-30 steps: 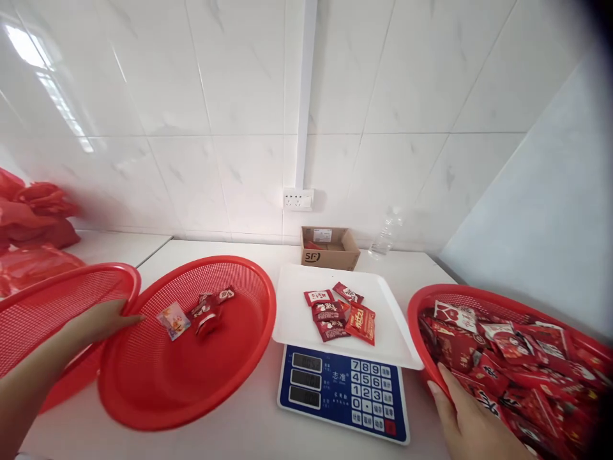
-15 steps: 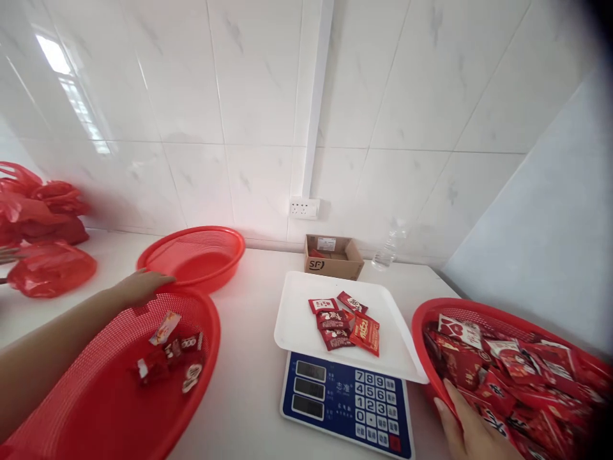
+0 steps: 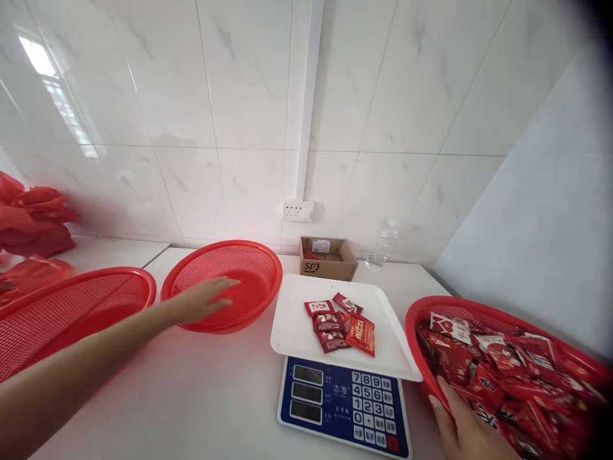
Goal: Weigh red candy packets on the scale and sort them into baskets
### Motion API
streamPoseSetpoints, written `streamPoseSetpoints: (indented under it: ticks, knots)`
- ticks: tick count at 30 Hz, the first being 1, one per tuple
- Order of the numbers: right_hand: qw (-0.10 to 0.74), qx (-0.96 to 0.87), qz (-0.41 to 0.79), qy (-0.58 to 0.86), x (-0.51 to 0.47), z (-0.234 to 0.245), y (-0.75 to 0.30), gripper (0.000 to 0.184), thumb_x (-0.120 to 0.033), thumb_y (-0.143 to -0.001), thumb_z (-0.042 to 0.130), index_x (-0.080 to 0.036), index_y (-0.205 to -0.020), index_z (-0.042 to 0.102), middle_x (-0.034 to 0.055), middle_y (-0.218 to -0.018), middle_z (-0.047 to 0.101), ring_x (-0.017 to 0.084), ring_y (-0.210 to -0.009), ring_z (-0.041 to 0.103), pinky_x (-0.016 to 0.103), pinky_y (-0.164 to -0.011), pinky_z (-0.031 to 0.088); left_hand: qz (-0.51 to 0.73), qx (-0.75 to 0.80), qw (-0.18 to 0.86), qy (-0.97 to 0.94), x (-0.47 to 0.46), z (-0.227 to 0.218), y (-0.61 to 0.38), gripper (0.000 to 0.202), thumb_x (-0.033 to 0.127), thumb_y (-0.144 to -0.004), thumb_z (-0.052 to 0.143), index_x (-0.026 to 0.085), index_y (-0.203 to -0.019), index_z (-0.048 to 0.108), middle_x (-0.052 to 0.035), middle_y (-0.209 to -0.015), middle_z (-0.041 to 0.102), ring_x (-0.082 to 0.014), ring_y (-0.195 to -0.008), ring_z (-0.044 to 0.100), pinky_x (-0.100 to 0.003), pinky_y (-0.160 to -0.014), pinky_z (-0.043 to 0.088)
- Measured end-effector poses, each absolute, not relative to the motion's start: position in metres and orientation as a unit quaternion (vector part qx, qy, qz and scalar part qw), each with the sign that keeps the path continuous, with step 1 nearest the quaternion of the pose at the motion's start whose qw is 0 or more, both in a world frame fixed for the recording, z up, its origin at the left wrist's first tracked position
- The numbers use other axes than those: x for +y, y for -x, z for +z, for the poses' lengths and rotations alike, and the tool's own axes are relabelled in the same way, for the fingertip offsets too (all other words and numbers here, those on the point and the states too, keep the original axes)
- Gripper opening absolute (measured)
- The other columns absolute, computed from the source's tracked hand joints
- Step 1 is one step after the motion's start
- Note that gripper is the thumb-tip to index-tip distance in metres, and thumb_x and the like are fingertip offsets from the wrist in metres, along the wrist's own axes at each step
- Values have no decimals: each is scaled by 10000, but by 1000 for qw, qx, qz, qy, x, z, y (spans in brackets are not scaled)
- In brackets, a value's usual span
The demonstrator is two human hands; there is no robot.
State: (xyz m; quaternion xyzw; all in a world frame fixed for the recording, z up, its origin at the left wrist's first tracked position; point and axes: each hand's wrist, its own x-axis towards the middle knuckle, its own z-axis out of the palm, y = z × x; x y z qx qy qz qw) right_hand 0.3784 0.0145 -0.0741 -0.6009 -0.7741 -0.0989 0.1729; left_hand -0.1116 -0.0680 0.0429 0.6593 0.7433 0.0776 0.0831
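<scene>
My left hand (image 3: 207, 300), fingers stretched out, reaches over the near rim of a round red mesh basket (image 3: 175, 271) that stands against the wall. Nothing shows in its fingers. My right hand (image 3: 462, 415) grips the near-left rim of another red basket (image 3: 416, 313), thumb outside. That one is full of small red snack packets (image 3: 502, 364). Between the hands, several red packets (image 3: 335, 326) lie on the white tray (image 3: 292, 319) of a blue weighing scale (image 3: 345, 409).
Another red basket (image 3: 138, 281) stands at the left, partly behind my forearm. Red plastic bags (image 3: 36, 220) are piled at the far left. A small cardboard box (image 3: 328, 259) and a clear plastic bottle (image 3: 382, 246) stand by the wall under a socket (image 3: 299, 211).
The left basket has slid to the left, and the back basket now sits further right. My left hand has moved right, over the back basket. My right hand stays on its rim.
</scene>
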Motion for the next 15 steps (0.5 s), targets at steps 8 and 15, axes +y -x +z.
streamPoseSetpoints:
  ticks: [8, 15]
  knots:
    - [120, -748, -42, 651, 2, -52, -364, 574, -437, -917, 214, -150, -1287, 547, 116, -1085, 688, 264, -843, 691, 402, -723, 549, 111, 504, 144, -845, -2, 8, -36, 809, 627, -773, 538, 292, -1454, 255, -103, -1542, 207, -335, -1407, 140, -544, -1104, 164]
    - [107, -727, -31, 678, -4, -39, -354, 580, -422, -924, 176, -173, -1298, 544, 105, -1131, 671, 247, -882, 683, 386, -778, 539, 66, 475, 44, -877, 56, -9, -84, 647, 624, -830, 444, 229, -1342, 437, -166, -1326, 512, -369, -1186, 474, -547, -928, 377]
